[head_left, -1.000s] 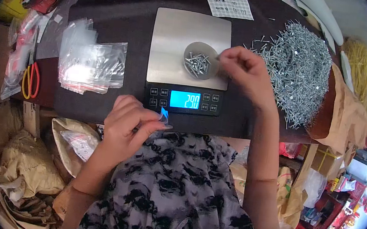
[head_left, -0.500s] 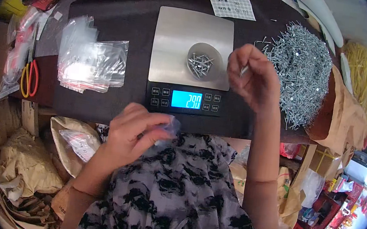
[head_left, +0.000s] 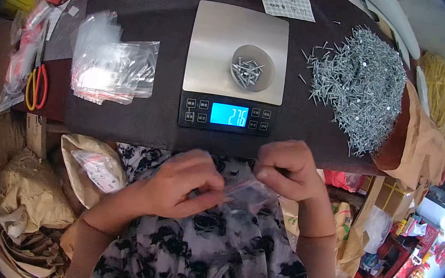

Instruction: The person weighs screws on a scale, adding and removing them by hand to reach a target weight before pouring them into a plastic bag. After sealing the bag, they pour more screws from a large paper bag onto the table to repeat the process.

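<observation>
A small clear zip-lock bag (head_left: pixel 251 191) is stretched between my two hands in front of the table edge. My left hand (head_left: pixel 183 183) pinches one end of it, and the closed fingers of my right hand (head_left: pixel 292 171) grip the other. Beyond them stands a digital scale (head_left: pixel 217 49), its blue display (head_left: pixel 229 115) reading 276. On the steel plate a small round bowl (head_left: pixel 265 72) holds several screws (head_left: pixel 247 73). To the right lies a large heap of silvery screws (head_left: pixel 365 84). Whether any screw is in my right hand is hidden.
A stack of clear zip-lock bags (head_left: pixel 114 70) lies left of the scale, with scissors (head_left: pixel 37 86) farther left. A handwritten label sheet (head_left: pixel 286 5) is behind the scale. Brown paper (head_left: pixel 420 135) borders the screw heap; paper sacks (head_left: pixel 32 193) stand below the table.
My right hand has come down from beside the bowl to the bag. The bag is now spread between both hands. The display has gone from 290 to 276.
</observation>
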`<state>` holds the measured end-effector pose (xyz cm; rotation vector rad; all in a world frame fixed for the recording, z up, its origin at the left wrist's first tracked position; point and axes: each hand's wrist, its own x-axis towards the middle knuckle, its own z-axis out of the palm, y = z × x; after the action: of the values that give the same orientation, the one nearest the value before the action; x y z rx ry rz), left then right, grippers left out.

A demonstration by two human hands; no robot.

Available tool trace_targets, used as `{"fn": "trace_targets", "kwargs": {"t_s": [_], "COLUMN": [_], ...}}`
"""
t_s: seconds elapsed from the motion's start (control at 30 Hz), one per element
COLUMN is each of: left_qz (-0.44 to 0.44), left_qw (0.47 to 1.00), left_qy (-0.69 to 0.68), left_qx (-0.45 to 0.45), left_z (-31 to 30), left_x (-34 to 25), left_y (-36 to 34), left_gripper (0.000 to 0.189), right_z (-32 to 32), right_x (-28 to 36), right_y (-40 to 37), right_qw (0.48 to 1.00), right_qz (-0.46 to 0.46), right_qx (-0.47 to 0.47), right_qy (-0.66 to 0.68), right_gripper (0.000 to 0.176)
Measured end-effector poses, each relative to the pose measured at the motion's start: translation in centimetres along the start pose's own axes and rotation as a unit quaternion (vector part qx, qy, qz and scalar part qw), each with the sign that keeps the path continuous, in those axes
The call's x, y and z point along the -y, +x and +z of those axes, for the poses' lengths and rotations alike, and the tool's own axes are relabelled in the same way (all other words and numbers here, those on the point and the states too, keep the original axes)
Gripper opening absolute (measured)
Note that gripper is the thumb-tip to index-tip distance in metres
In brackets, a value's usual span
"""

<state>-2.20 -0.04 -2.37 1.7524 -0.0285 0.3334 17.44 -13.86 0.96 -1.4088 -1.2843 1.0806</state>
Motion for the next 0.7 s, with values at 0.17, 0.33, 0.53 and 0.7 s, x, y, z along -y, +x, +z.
{"fn": "trace_targets", "kwargs": {"t_s": [0.17,0.33,0.53,0.7], "left_qz": [0.101,0.049,0.028,0.038], "left_qw": [0.994,0.991,0.993,0.997], "left_qy": [0.027,0.085,0.028,-0.008], "left_qx": [-0.042,0.089,0.11,0.061], "left_z": [-0.6,-0.9,-0.4,-0.5], "left_x": [-0.8,-0.8,-0.9,0.2], "left_y": [1.5,1.5,1.8,0.7], "left_gripper": [0.016,0.016,0.013,0.013], "right_z": [0.1,-2.1,-3.5,-3.6], "right_x": [-1.1,-1.7,-2.3,-2.7], "right_y": [0.4,2.5,6.7,7.7], "right_qw": [0.999,0.964,0.929,0.932], "right_qz": [0.022,0.072,0.011,-0.033], "right_qx": [0.007,-0.169,-0.178,-0.182], "right_qy": [-0.041,-0.193,-0.323,-0.311], "right_gripper": [0.014,0.016,0.014,0.01]}}
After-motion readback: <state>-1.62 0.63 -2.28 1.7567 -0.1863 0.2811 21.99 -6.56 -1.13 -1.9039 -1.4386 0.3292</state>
